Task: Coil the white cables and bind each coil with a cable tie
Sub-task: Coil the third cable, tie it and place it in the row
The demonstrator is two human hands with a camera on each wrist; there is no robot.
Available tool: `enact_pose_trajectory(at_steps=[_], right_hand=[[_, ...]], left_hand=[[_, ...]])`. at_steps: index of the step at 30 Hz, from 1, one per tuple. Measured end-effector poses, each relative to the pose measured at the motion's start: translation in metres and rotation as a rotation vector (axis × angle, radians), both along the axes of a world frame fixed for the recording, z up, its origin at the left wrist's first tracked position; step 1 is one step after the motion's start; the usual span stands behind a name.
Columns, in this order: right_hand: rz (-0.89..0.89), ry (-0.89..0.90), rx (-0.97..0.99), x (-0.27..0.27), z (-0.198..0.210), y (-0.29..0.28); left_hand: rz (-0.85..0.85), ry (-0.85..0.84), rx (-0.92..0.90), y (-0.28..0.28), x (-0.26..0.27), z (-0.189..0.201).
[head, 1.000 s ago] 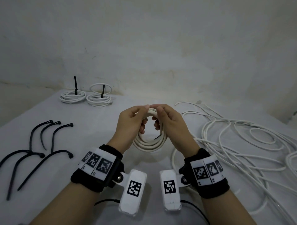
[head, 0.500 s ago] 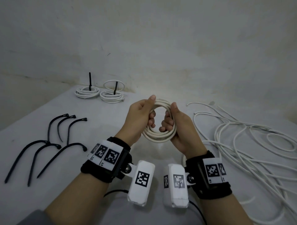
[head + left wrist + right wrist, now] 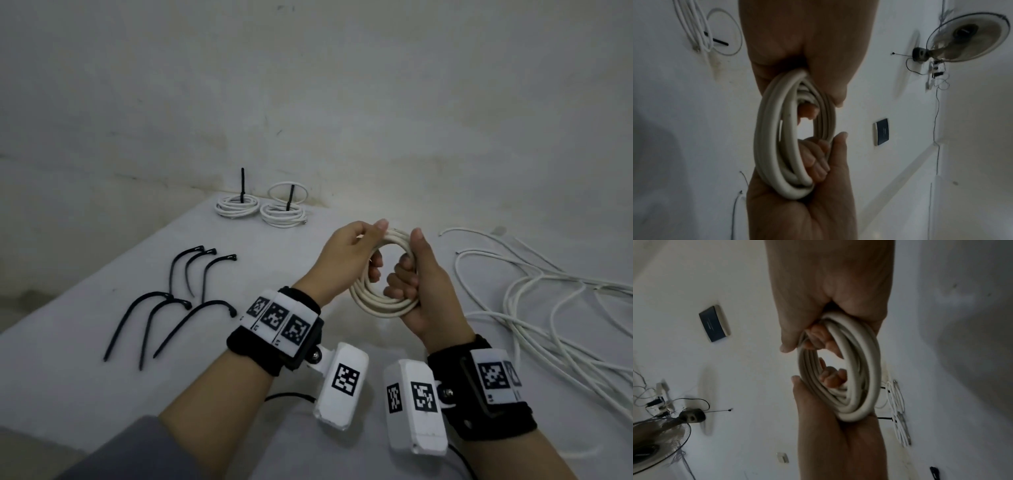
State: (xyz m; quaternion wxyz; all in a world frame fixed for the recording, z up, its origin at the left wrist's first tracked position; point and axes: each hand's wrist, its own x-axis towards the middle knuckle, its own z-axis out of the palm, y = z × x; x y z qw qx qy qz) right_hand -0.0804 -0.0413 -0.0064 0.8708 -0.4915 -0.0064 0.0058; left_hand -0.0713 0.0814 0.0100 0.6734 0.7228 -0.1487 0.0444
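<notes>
From the head view, the white coil (image 3: 380, 301) is held upright above the worktop (image 3: 85, 342), clear of it, so both hands can keep the turns stacked. The left hand (image 3: 346, 263) has its grip closed round the coil's top left, thumb over the strands; the right hand (image 3: 423, 291) has its grip closed round the right and lower side, fingers curled through the middle. No tie shows on this coil. Six loose cable ties (image 3: 178, 305) lie to the left, within reach for binding. Two bound coils (image 3: 260, 207) sit at the far edge, out of the way; the loose cables (image 3: 548, 308) sprawl on the right.

The left wrist view shows the coil (image 3: 777, 146) edge-on, pinched at both ends, which likely stops it springing open.

The right wrist view shows the coil (image 3: 859, 369) the same way, with curled fingers (image 3: 830, 378) inside the ring.
</notes>
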Motion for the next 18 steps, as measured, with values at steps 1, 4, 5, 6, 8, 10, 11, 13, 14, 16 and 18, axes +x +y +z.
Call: enact_pose_trajectory(at_steps=[1, 4, 5, 6, 8, 10, 11, 13, 14, 16, 18], right_hand=[[-0.004, 0.007, 0.003, 0.0, -0.001, 0.001], [0.006, 0.022, 0.024, 0.0, -0.003, 0.004], [0.011, 0.025, 0.029, 0.0, -0.004, 0.004], [0.015, 0.027, 0.03, 0.0, -0.005, 0.004], [0.023, 0.031, 0.032, 0.0, -0.006, 0.004], [0.035, 0.031, 0.035, 0.0, -0.007, 0.005], [0.041, 0.03, 0.034, -0.001, -0.008, 0.005], [0.048, 0.025, 0.024, -0.002, -0.008, 0.006], [0.049, 0.024, 0.017, -0.002, -0.009, 0.006], [0.043, 0.022, 0.01, -0.002, -0.009, 0.005], [0.033, 0.02, 0.014, -0.002, -0.01, 0.004]], left_hand=[[-0.014, 0.008, 0.051, 0.005, -0.002, 0.002], [0.027, 0.045, 0.231, 0.036, -0.008, 0.005], [0.069, 0.056, 0.3, 0.052, -0.01, 0.007], [0.111, 0.053, 0.396, 0.07, -0.013, 0.008], [0.19, 0.044, 0.688, 0.109, -0.017, 0.009], [0.222, 0.077, 1.024, 0.144, -0.02, 0.006], [0.215, 0.116, 1.147, 0.157, -0.021, 0.003], [0.196, 0.19, 1.291, 0.171, -0.023, -0.005], [0.196, 0.2, 1.337, 0.174, -0.023, -0.009], [0.212, 0.186, 1.367, 0.176, -0.021, -0.018], [0.221, 0.173, 1.352, 0.175, -0.019, -0.025]])
